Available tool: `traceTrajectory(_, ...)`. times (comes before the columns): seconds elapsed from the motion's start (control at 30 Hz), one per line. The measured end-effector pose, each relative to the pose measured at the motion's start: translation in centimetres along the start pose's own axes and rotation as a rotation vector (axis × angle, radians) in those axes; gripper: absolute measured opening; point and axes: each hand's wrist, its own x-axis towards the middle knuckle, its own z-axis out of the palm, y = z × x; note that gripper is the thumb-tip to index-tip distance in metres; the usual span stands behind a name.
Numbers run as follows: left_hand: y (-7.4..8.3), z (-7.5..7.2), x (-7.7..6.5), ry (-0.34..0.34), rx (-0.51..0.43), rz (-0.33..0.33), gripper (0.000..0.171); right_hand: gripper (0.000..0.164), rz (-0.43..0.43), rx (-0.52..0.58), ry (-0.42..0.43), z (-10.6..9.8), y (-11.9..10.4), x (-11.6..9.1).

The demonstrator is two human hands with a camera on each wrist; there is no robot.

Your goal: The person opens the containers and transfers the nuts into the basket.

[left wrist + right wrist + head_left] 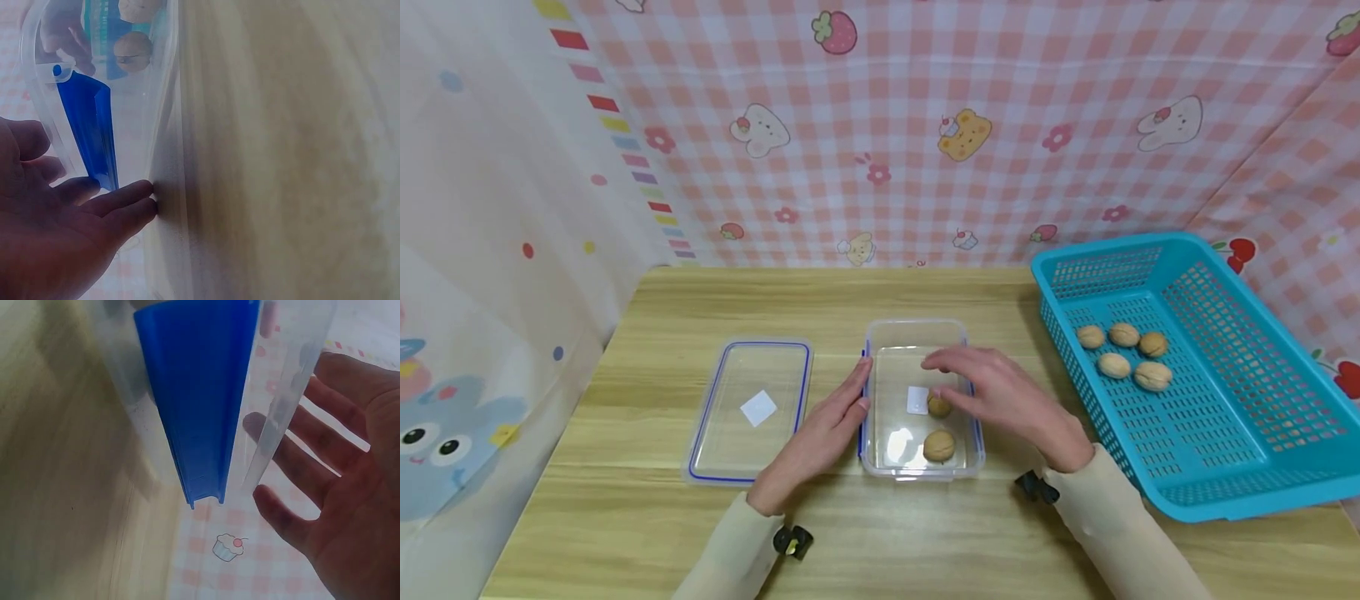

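A clear plastic container (891,446) with blue side latches stands mid-table. Inside it lie a walnut (939,446) near the front and another walnut (938,406) partly covered by the right thumb. My left hand (820,437) rests against the container's left side; its fingertips touch the wall by the blue latch (94,131). Over the container's right rim reaches my right hand (996,390), with fingers spread and loosely bent. In the right wrist view nothing shows in its grasp, and the other blue latch (197,394) hangs beside the fingers (312,469).
A clear lid (730,446) with a blue seal and a white square lies left of the container. To the right stands a turquoise basket (1217,429) with several walnuts (1153,377). A pink checked cloth (880,108) hangs behind the wooden table (880,542).
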Motion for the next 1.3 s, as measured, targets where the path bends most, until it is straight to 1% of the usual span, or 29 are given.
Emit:
traceTrajectory(0.13,0.1,0.0,0.0,0.0,-0.003,-0.005,0.054,0.036,0.004,-0.056,-0.044,0.2,0.1,0.1)
traceTrajectory(0.3,0.2,-0.1,0.0,-0.002,-0.01,-0.01,0.055,0.037,0.022,-0.089,-0.106,0.6,0.0,0.1)
traceTrajectory(0.57,0.2,-0.1,0.0,-0.003,-0.015,-0.013,0.055,0.038,0.045,-0.159,-0.102,0.8,-0.4,0.1)
traceTrajectory(0.8,0.1,-0.1,0.0,0.003,-0.012,-0.011,0.055,0.035,0.066,-0.217,-0.194,1.1,-0.5,0.4)
traceTrajectory(1.0,0.1,0.0,0.0,-0.004,-0.013,-0.016,0.055,0.038,0.066,-0.242,-0.244,1.6,-0.4,0.4)
traceTrajectory(1.07,0.1,0.1,0.0,-0.007,-0.013,-0.023,0.055,0.037,0.051,-0.249,-0.245,1.7,-0.4,0.4)
traceTrajectory(1.17,0.1,0.1,-0.1,-0.006,-0.007,-0.024,0.055,0.034,0.013,-0.262,-0.225,1.9,-0.3,0.4)
traceTrajectory(1.3,0.0,0.2,-0.1,0.007,-0.01,-0.008,0.055,0.027,-0.02,-0.269,-0.207,2.0,-0.2,0.3)
